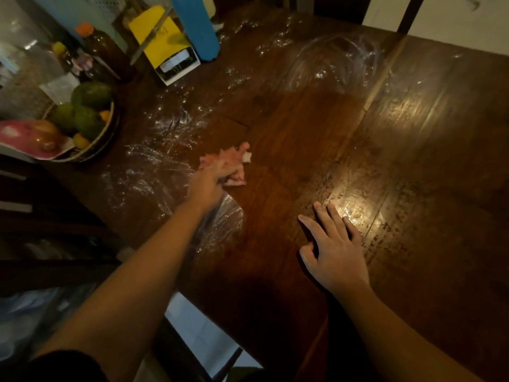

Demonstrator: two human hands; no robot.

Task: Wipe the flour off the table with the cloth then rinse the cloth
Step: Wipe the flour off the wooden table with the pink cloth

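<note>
A crumpled pink and white cloth (234, 164) lies on the dark wooden table (399, 150), left of centre. My left hand (209, 183) grips its near edge and presses it down. White flour smears (154, 166) streak the wood to the left of the cloth and under my left wrist. More flour (336, 59) swirls across the far part of the table. My right hand (333, 246) rests flat on the bare wood at the near right, fingers straight and spread, holding nothing.
A basket of green and yellow fruit (82, 117) stands at the table's left edge. Behind it are bottles (99, 48), a yellow and white box (168, 45) and a blue upright object (198, 26). A chair back (413, 12) stands at the far side.
</note>
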